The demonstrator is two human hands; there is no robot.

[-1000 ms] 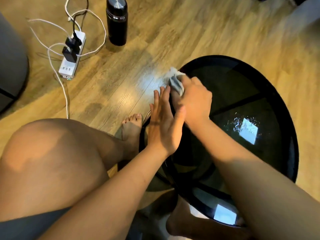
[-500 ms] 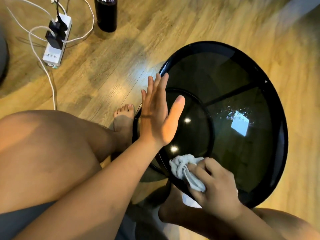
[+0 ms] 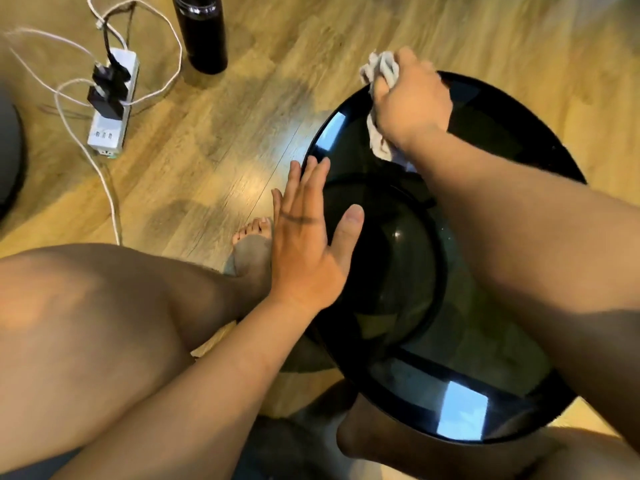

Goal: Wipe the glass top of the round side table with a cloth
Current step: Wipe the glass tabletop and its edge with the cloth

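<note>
The round side table has a dark glass top [image 3: 485,358] and stands right of centre. My right hand [image 3: 412,105] is at its far rim, shut on a crumpled white cloth [image 3: 381,69] that it presses onto the glass; the cloth sticks out past the fingers and below the wrist. My left hand [image 3: 308,244] lies flat against the table's left edge, fingers straight and together, thumb spread over the glass, holding nothing. My right forearm hides part of the glass top.
Wooden floor all round. A black flask [image 3: 204,32] stands at the top. A white power strip [image 3: 110,109] with black plugs and looping white cables lies at the upper left. My bare knee [image 3: 104,323] and foot [image 3: 252,244] are beside the table.
My right hand has swept the cloth from the near rim of the glass, half a second ago, up to the far rim. My left hand stays at the left edge.
</note>
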